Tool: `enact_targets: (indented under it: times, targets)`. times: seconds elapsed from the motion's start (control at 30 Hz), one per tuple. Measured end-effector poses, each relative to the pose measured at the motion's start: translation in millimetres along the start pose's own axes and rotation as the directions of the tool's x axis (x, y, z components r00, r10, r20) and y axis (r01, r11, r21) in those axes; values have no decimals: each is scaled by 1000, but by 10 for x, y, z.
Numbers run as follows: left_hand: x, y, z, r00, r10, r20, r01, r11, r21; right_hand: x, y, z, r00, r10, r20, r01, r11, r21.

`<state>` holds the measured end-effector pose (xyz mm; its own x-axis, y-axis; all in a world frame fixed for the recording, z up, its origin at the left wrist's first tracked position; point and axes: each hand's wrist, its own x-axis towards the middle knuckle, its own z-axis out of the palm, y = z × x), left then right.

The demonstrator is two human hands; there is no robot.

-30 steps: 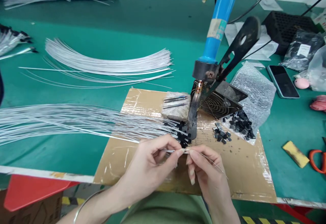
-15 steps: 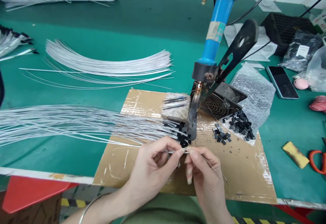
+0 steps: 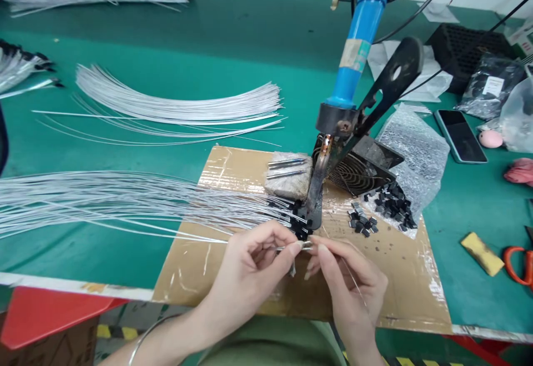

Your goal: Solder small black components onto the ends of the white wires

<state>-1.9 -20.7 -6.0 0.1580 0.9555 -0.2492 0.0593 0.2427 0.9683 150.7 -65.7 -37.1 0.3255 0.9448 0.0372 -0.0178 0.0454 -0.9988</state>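
Observation:
Over the front of the cardboard, my left hand [image 3: 250, 277] pinches a short piece of thin wire [image 3: 306, 246] between thumb and forefinger. My right hand [image 3: 352, 282] is close on its right, thumb and forefinger closed on the wire's other part; a fine strand [image 3: 353, 280] trails down across that palm. The exact ends are hidden by the fingertips. Just behind the fingers lie white wires [image 3: 125, 199] with black pieces [image 3: 297, 224] at their right ends. A soldering iron [image 3: 360, 38] with a blue handle points down in a black metal holder [image 3: 393, 74].
A sponge pad [image 3: 287, 185] with metal tips lies left of the iron. Behind it stands a small fan [image 3: 353, 171]. Small black parts [image 3: 393, 205] are on bubble wrap [image 3: 416, 144]. Rightward are a phone [image 3: 461, 135], yellow sponge [image 3: 482, 253] and orange-handled scissors [image 3: 516, 263]. Another wire bundle [image 3: 179, 105] lies behind.
My right hand has shifted slightly to the right, opening a small gap between the two hands' fingertips. The left hand has hardly moved.

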Motion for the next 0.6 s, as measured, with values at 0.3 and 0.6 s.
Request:
enact_targets:
  times: [0.3,0.6]
  targets:
    - [27,51,8,999,-9,-31,9,1000,14,-7,-40,77,923,378,74,-384,881,278]
    - [-50,-167,-35,996,87,-17,-87,996,10,-6,-109,93,888,449,102,-455,824,336]
